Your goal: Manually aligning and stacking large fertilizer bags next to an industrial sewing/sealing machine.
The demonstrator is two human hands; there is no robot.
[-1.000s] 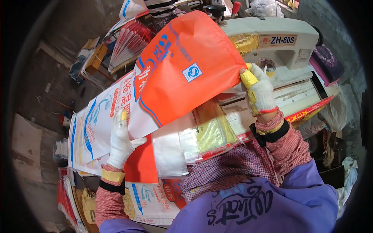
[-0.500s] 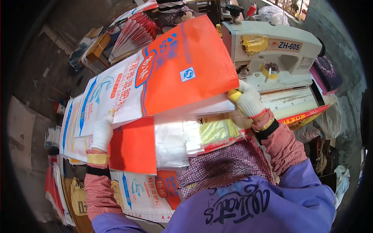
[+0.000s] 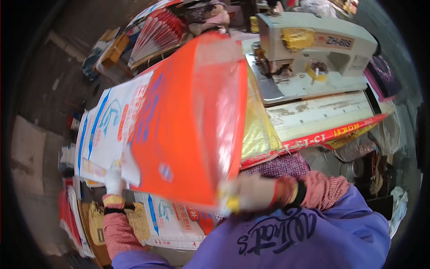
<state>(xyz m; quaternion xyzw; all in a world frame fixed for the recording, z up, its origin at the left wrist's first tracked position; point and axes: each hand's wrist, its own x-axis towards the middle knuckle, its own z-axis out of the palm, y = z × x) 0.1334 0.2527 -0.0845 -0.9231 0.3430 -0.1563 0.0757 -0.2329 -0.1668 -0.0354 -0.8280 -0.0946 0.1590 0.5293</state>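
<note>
One glossy, bowed orange-white sack (image 3: 174,121); right knit-gloved grip (image 3: 248,193) pinches its corner; left grip (image 3: 114,178) touching it, closure unclear

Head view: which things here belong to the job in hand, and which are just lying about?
In the job:
- orange-and-white bag
- right hand, blurred, gripping its near edge
- left hand, at its left part, grip unclear
- possibly the pale sewing machine, though neither hand touches it

Apparently lying about:
- dark purple box
- crumpled pale plastic, far right
</note>
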